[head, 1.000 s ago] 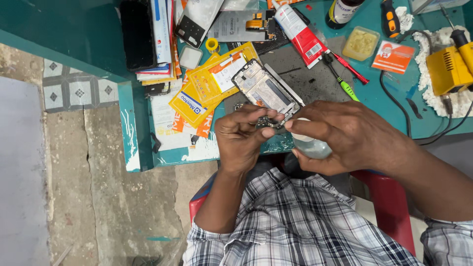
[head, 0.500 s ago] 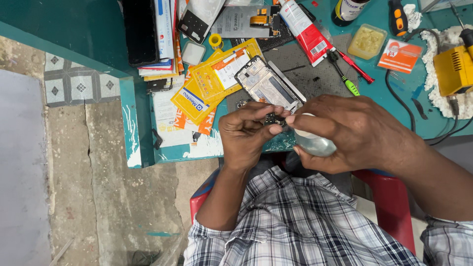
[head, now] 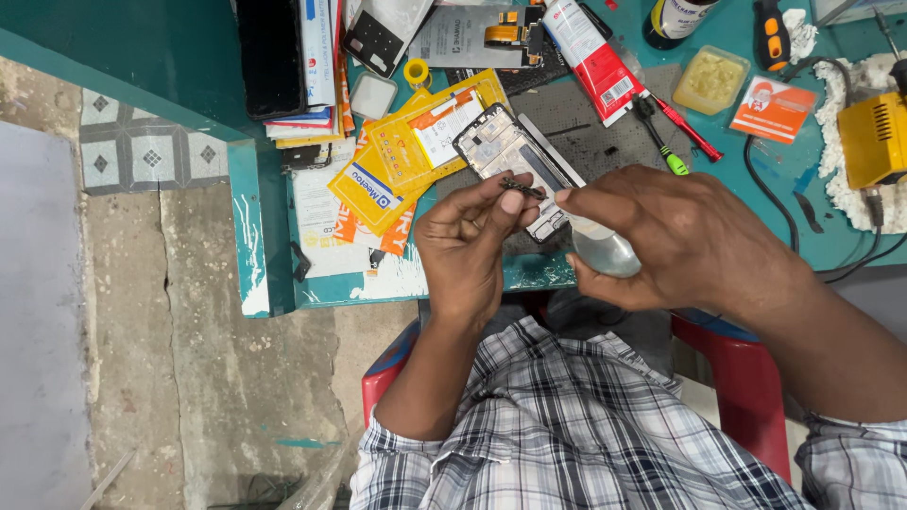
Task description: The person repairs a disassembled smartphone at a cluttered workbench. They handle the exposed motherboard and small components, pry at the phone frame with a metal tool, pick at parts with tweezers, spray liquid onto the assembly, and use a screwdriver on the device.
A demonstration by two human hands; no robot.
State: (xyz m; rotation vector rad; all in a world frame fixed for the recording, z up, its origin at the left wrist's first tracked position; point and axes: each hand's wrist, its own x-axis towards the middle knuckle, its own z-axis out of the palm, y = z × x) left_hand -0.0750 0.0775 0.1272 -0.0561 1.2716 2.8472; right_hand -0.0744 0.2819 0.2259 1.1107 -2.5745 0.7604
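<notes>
My left hand [head: 470,241] pinches a small dark metal part [head: 521,185] between thumb and fingertips above the table edge. My right hand [head: 675,236] grips a small clear squeeze bottle [head: 605,251], its nozzle pointing toward that part. Just beyond both hands an opened phone frame [head: 501,146] lies on a dark work mat [head: 605,132], partly hidden by my fingers.
Yellow and orange packets [head: 406,156] lie left of the phone frame. A red-and-white tube [head: 593,57], a red screwdriver [head: 685,127], a green-tipped tool [head: 661,142], a yellowish tub [head: 710,80] and a yellow device [head: 871,140] sit on the teal table [head: 529,272]. Stacked boxes [head: 298,66] stand at the back left.
Both hands have shifted slightly toward the phone frame. The left fingers now hold the small part up at the bottle's nozzle.
</notes>
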